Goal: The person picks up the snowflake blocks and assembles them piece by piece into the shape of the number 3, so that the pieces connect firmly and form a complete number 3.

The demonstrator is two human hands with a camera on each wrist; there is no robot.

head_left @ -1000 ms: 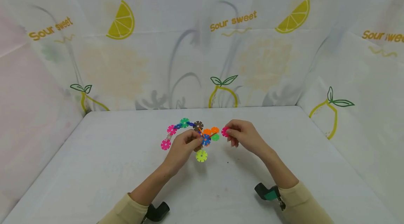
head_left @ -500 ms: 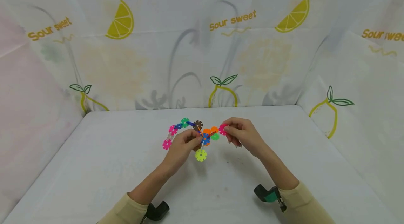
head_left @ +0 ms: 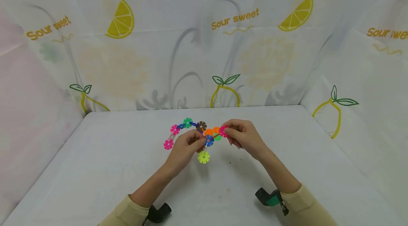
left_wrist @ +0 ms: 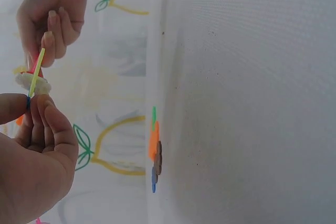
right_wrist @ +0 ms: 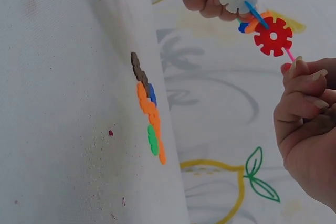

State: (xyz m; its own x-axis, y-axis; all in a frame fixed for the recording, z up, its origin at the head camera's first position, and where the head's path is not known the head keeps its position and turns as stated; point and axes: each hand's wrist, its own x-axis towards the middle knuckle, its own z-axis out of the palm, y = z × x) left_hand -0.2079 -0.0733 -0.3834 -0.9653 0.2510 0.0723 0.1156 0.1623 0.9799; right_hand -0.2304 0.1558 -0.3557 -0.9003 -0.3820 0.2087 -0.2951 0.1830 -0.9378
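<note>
Left hand (head_left: 185, 148) pinches a blue notched plastic disc (head_left: 210, 143), right hand (head_left: 247, 137) a pink notched disc (head_left: 223, 131) touching a red notched disc (right_wrist: 273, 46).

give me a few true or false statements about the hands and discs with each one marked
The right hand pinches a pink, round, notched plastic disc. True.
The left hand holds nothing. False: it pinches a blue, round, notched plastic disc.
A brown, round, notched plastic disc lies on the white table. True.
The right fabric sleeve is black. False: it is beige.
In the head view, a yellow-green, round, notched plastic disc appears below the blue one. True.
</note>
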